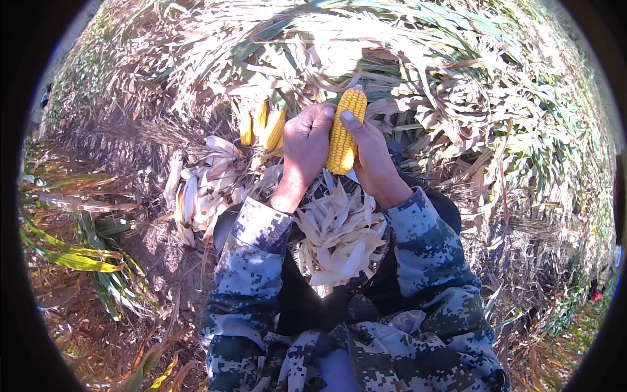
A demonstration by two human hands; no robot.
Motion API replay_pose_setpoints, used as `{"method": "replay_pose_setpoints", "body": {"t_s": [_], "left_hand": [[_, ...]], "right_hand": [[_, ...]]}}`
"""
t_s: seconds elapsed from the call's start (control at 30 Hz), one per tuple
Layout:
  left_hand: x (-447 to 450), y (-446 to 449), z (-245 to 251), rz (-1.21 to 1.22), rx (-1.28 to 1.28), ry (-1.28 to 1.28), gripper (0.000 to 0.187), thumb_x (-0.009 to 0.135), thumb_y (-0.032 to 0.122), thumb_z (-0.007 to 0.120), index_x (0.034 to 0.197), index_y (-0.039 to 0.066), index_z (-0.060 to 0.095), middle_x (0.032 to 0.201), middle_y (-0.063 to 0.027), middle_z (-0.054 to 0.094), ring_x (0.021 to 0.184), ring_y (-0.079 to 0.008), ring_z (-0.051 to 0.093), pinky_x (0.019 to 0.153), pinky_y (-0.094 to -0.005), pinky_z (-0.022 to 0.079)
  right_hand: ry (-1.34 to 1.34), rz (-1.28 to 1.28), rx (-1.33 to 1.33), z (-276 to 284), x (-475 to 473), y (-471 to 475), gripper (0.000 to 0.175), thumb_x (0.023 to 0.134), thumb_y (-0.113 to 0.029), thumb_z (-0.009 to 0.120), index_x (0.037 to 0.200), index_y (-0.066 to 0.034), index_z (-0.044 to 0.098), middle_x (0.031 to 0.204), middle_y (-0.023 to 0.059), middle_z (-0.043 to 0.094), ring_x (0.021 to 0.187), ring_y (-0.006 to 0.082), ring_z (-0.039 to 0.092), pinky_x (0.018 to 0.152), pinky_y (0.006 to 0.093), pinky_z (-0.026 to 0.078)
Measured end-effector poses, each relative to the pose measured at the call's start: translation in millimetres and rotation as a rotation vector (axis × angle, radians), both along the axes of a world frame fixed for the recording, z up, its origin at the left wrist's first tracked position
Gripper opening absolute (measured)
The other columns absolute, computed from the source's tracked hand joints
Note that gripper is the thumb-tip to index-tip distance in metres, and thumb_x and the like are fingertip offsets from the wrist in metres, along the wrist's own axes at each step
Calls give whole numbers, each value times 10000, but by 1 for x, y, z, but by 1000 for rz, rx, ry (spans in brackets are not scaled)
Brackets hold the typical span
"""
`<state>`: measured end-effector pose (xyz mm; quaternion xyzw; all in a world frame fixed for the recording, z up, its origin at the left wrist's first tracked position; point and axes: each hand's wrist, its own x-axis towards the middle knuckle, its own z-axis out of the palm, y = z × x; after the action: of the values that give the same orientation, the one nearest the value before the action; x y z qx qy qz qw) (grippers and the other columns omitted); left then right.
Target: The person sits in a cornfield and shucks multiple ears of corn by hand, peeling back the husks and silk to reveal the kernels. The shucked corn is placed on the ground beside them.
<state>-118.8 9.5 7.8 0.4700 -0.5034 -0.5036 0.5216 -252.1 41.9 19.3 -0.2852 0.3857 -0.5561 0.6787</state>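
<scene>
Bare yellow kernels cover an ear of corn [346, 134] held before me, tilted slightly, its pale narrow end pointing away. My right hand [376, 159] grips it from the right, with the thumb laid across the kernels. On the other side, my left hand [306, 149] is curled closed against the ear's left edge, thumb pressed near the forefinger; its fingertips are hidden. Below the ear, between my legs, lies a heap of pale dry corn husks [338, 235].
Several husked ears of corn [274, 130] lie beyond my left hand. Closer on the left is a pile of ears in pale husks [191, 196]. Dry cut corn stalks [441, 73] cover the ground ahead and to the right. Green and yellow leaves [88, 259] stand at far left.
</scene>
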Motion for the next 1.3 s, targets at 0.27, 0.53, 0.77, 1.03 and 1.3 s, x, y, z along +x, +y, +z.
{"method": "replay_pose_setpoints", "body": {"t_s": [0.27,0.53,0.77,1.03,1.3], "left_hand": [[0,9,28,-91,18,105,255,1106,158,569,1071,-30,737,791,-22,676,700,-66,613,652,-245,511],[13,11,25,-323,-226,-712,247,1001,182,671,1206,57,728,913,-146,758,856,-331,746,801,-433,592],[19,28,9,-828,-136,-1192,520,1016,303,659,1468,57,581,1364,-225,655,1256,-385,655,1039,-506,530],[7,20,33,-666,175,-75,607,1078,500,612,1352,-41,619,1051,-89,714,905,-135,704,796,-292,587],[0,21,16,-499,428,178,514,1060,468,650,1208,-24,636,918,-80,706,706,-134,712,601,-250,585]], "right_hand": [[-443,-59,116,9,-16,-8,534,1096,-509,541,1143,9,662,1025,160,732,903,277,721,844,420,613],[-484,-181,27,21,-51,-17,630,1063,-604,537,1157,-3,702,1222,177,739,1184,310,684,1065,505,541],[-409,-277,25,23,-68,-22,652,1060,-601,555,1194,22,691,1234,202,733,1196,339,685,1123,523,518],[-12,-204,-1,11,-29,-9,607,1117,-560,491,1211,14,668,1147,141,730,1042,236,712,947,386,591],[198,-93,-6,0,-27,0,570,1117,-509,549,1351,3,641,1231,96,710,1057,186,690,944,353,568]]}}
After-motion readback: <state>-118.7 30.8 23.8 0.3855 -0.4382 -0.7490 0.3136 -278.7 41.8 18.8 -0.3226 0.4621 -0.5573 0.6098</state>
